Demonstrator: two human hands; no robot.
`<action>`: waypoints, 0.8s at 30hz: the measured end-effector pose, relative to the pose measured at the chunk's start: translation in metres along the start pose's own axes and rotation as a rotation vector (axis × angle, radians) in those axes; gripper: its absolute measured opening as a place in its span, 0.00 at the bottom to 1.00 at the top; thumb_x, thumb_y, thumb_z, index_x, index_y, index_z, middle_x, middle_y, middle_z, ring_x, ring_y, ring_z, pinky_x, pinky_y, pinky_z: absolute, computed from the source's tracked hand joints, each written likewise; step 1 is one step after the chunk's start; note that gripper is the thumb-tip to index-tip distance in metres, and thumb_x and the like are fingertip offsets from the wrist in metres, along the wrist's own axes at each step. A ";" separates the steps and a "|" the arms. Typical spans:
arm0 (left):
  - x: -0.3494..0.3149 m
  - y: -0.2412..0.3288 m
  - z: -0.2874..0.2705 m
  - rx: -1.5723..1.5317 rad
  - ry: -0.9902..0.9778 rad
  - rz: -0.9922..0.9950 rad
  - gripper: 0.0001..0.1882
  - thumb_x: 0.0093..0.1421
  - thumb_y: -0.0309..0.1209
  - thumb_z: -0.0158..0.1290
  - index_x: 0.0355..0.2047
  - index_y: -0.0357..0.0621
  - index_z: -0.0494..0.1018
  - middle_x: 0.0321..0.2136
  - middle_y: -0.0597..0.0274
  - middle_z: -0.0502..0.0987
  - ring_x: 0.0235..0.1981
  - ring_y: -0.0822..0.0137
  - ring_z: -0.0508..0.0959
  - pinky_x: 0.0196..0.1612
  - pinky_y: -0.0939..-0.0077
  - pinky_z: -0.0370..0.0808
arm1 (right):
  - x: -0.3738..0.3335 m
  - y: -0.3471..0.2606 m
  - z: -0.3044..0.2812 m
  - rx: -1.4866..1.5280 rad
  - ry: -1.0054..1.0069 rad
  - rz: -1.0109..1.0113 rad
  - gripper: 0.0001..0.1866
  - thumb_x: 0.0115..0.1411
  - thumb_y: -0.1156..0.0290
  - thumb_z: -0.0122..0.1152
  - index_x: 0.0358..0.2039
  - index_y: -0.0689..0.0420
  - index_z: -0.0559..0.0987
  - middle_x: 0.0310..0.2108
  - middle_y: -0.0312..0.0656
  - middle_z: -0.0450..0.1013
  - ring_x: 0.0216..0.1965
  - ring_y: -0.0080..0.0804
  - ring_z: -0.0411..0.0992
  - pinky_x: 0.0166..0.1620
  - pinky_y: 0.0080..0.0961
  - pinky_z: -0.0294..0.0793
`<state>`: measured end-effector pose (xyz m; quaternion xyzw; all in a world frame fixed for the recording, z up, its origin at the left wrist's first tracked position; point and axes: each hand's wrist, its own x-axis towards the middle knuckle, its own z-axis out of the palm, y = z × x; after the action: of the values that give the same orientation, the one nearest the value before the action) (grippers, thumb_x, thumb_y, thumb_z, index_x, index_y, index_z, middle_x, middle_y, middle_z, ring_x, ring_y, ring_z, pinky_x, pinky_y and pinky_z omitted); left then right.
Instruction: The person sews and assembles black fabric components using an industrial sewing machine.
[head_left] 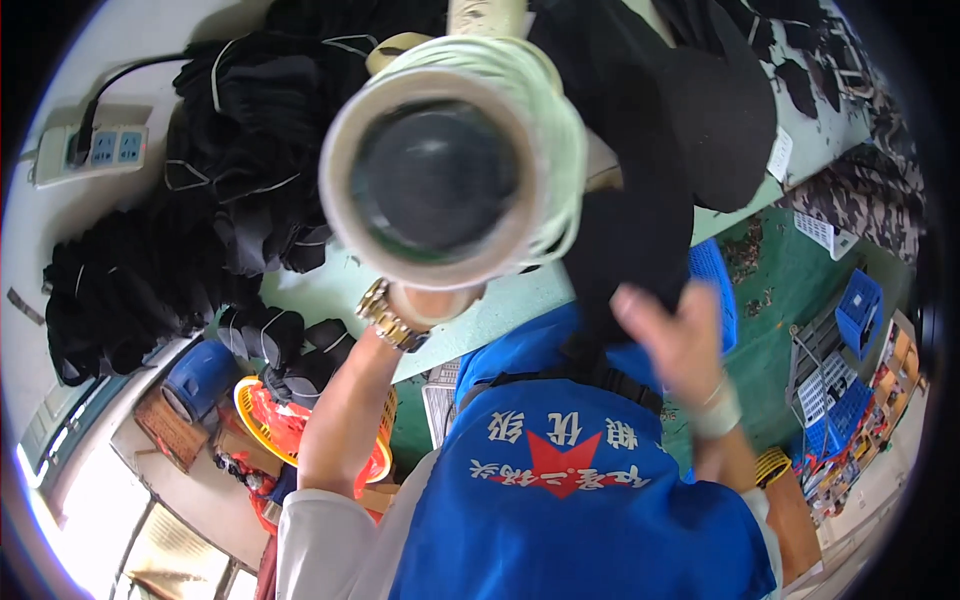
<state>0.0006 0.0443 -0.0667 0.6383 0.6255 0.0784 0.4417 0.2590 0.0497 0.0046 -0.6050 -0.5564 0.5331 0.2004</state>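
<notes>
A round, white-rimmed tube (338, 190) looms close to me, dark inside, with pale green bands (562, 170) looped around its outside. My left hand (435, 304), with a gold watch on its wrist, is just below the rim. Its fingers are hidden behind the tube, so I cannot tell if they grip it. My right hand (672, 335), smeared by motion, has thumb and fingers apart and appears to hold nothing. It is beside black fabric pieces (625, 250) that hang over the table's near edge.
Bundles of black fabric (250, 120) tied with pale bands cover the left of the pale green table (520, 298). A power strip (105, 148) is on the wall. Below left are a yellow basket (245, 408) and a blue barrel (205, 375); blue crates (858, 312) stand at right.
</notes>
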 end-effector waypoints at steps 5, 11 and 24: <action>0.013 0.025 -0.026 -0.102 -0.136 -0.226 0.06 0.51 0.25 0.49 0.29 0.39 0.73 0.16 0.58 0.74 0.20 0.63 0.77 0.27 0.67 0.75 | -0.038 -0.019 0.026 0.574 0.120 0.103 0.09 0.61 0.78 0.55 0.40 0.66 0.79 0.31 0.32 0.75 0.30 0.15 0.66 0.34 0.16 0.67; -0.018 0.036 -0.029 -0.819 -0.424 -0.251 0.26 0.69 0.47 0.37 0.34 0.34 0.73 0.20 0.56 0.77 0.16 0.70 0.76 0.22 0.78 0.75 | -0.061 -0.034 -0.009 -0.162 0.296 -0.388 0.12 0.49 0.84 0.57 0.37 0.66 0.78 0.30 0.50 0.76 0.25 0.45 0.74 0.29 0.25 0.73; -0.028 0.140 0.026 -2.030 -0.616 0.021 0.49 0.58 0.69 0.29 0.63 0.36 0.54 0.57 0.31 0.61 0.56 0.44 0.67 0.59 0.50 0.63 | -0.143 -0.018 -0.003 -0.945 0.087 -0.717 0.24 0.44 0.74 0.54 0.45 0.62 0.77 0.39 0.50 0.74 0.36 0.39 0.73 0.33 0.28 0.71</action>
<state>0.1137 0.0324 0.0233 -0.0320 0.1224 0.4027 0.9066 0.2808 -0.0707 0.0809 -0.4243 -0.8943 0.1016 0.0995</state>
